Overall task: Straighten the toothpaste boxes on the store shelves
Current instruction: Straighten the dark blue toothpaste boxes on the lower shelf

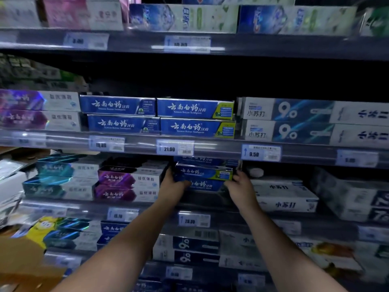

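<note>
Blue toothpaste boxes (203,172), stacked on the shelf (157,216) under the 21.00 tag (175,147).
Left grip (173,184) and right grip (240,186) each clasp one end of the stack. Likely light, stiff card, glossy, corners crushable; best taken at the ends, squeezed gently.

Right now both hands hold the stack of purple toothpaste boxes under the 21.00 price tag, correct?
Not purple: the head view shows the left hand and right hand holding the stack of blue toothpaste boxes under the 21.00 price tag.
</note>
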`<state>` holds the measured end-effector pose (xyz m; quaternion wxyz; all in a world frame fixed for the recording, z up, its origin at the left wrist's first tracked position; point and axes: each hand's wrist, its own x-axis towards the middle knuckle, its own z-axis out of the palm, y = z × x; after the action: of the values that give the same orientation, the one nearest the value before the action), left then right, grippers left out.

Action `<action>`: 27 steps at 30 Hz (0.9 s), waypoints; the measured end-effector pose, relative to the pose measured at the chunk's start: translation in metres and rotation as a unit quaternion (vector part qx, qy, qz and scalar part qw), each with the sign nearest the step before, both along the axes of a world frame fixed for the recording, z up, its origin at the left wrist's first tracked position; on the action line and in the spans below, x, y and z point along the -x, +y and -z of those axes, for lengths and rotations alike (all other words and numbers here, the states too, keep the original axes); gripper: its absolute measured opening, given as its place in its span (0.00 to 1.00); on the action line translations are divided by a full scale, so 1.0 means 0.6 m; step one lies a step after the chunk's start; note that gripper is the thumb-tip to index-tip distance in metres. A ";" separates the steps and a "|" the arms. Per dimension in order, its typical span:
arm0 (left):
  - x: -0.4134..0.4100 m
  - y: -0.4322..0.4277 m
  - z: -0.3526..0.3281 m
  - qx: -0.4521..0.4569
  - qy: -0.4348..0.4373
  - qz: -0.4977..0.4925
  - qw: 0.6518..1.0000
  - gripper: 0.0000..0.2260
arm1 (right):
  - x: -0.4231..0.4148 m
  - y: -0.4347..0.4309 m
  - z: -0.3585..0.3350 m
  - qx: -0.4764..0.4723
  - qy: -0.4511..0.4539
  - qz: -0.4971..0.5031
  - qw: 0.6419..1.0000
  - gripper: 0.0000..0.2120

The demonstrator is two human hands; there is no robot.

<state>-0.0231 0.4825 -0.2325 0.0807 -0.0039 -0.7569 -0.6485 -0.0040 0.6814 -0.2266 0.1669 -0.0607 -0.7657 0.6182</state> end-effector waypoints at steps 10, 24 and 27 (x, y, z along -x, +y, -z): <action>0.013 0.014 -0.035 -0.012 0.005 -0.055 0.998 0.28 | 0.014 0.013 -0.023 -0.063 0.004 0.049 0.997 0.08; -0.057 0.014 -0.001 -0.121 0.073 -0.067 0.988 0.17 | -0.049 0.054 0.006 0.081 0.080 0.089 0.989 0.07; -0.080 -0.002 -0.001 -0.110 0.050 -0.060 0.991 0.11 | -0.077 0.068 0.012 0.081 0.074 0.058 0.992 0.08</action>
<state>0.0250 0.4812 -0.2319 0.1576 0.0177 -0.6750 -0.7206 0.0422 0.7224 -0.2339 0.2529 -0.0728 -0.6936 0.6705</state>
